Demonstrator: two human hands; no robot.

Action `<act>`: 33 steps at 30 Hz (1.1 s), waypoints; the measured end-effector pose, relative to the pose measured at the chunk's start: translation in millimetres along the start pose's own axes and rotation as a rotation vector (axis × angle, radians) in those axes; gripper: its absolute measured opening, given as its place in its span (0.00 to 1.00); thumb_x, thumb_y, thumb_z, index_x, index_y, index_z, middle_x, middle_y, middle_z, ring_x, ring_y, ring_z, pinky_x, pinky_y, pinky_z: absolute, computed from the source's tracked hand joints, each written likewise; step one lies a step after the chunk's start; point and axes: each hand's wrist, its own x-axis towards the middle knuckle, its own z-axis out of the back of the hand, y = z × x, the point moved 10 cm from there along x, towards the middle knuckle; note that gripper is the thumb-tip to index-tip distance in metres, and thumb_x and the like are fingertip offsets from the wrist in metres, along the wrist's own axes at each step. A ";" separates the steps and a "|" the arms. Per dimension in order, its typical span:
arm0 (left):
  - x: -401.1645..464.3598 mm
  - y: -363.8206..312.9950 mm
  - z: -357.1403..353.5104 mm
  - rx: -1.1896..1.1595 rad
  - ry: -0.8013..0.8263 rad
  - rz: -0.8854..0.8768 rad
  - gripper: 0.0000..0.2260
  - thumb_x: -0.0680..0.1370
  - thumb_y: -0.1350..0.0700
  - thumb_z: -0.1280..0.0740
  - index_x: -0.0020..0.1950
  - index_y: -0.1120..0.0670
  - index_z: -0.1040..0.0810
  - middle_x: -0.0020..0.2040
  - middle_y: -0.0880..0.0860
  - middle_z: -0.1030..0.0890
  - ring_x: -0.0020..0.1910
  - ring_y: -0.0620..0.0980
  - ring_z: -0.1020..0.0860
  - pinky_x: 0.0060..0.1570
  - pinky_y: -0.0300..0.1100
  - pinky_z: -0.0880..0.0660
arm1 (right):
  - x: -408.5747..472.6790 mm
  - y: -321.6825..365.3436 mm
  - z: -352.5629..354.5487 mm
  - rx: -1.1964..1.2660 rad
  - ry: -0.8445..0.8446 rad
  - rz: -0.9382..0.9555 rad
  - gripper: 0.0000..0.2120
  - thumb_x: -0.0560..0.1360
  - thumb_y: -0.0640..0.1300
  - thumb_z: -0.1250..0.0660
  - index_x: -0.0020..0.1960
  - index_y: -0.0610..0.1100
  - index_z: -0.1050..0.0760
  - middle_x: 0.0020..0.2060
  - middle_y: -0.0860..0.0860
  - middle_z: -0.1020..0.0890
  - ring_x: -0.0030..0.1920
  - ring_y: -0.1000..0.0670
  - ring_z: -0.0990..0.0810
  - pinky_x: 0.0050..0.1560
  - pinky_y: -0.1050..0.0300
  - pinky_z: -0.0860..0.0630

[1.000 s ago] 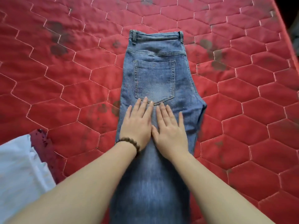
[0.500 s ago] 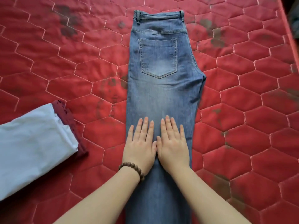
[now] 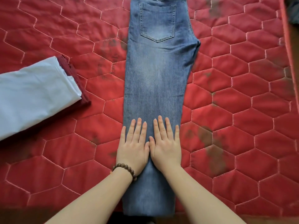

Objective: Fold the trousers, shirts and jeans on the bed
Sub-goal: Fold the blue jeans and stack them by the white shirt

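Blue jeans [image 3: 155,81] lie lengthwise down the middle of the bed, folded leg on leg, back pocket up at the far end. Their waistband runs out of view at the top and the hem reaches the near edge. My left hand [image 3: 134,146], with a bead bracelet on its wrist, and my right hand [image 3: 166,144] rest flat side by side on the lower leg, palms down, fingers apart, holding nothing. A folded white garment [image 3: 32,96] lies on the left on top of a folded dark red one [image 3: 72,76].
The bed has a red quilted cover [image 3: 242,110] with hexagon stitching and dark stains. Its right edge [image 3: 289,62] runs down the far right of the view. Something dark grey shows beyond that edge at the top right corner.
Both flat hands have slid toward me down the jeans, from just below the pocket to the lower leg. The view has followed, bringing the folded white and red stack further in.
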 end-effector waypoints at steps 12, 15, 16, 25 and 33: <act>-114.7 -24.2 -26.9 -0.042 -0.001 -0.026 0.27 0.78 0.45 0.47 0.75 0.53 0.37 0.75 0.58 0.38 0.75 0.59 0.41 0.71 0.62 0.41 | -117.5 3.9 -22.5 0.036 0.015 0.059 0.27 0.79 0.53 0.49 0.76 0.45 0.40 0.76 0.47 0.40 0.76 0.44 0.45 0.74 0.39 0.45; -135.1 -26.3 -33.0 -0.032 0.031 -0.050 0.27 0.78 0.45 0.48 0.75 0.55 0.37 0.76 0.60 0.39 0.75 0.60 0.42 0.71 0.62 0.41 | -142.9 5.8 -26.4 0.053 0.028 0.058 0.27 0.79 0.53 0.49 0.76 0.44 0.39 0.75 0.45 0.39 0.76 0.44 0.45 0.74 0.40 0.44; -141.0 -26.6 -35.0 -0.018 0.045 -0.062 0.27 0.78 0.45 0.48 0.76 0.55 0.38 0.76 0.60 0.40 0.75 0.61 0.43 0.71 0.61 0.42 | -151.4 7.1 -27.9 0.054 0.032 0.067 0.27 0.79 0.53 0.49 0.76 0.43 0.40 0.75 0.45 0.40 0.76 0.44 0.45 0.74 0.40 0.44; -154.0 -3.1 -0.2 0.056 0.088 -0.335 0.25 0.76 0.57 0.50 0.72 0.54 0.31 0.72 0.54 0.31 0.72 0.56 0.34 0.67 0.69 0.42 | -163.7 -12.7 -10.0 0.090 0.133 0.280 0.25 0.81 0.50 0.49 0.76 0.47 0.43 0.76 0.46 0.41 0.76 0.42 0.43 0.73 0.39 0.46; -123.7 1.6 3.0 0.040 -0.009 -0.496 0.23 0.75 0.64 0.48 0.68 0.57 0.26 0.67 0.60 0.26 0.67 0.64 0.29 0.66 0.64 0.36 | -140.8 -29.4 -3.5 0.017 0.117 0.575 0.32 0.73 0.35 0.36 0.75 0.50 0.37 0.75 0.46 0.37 0.74 0.39 0.40 0.72 0.35 0.47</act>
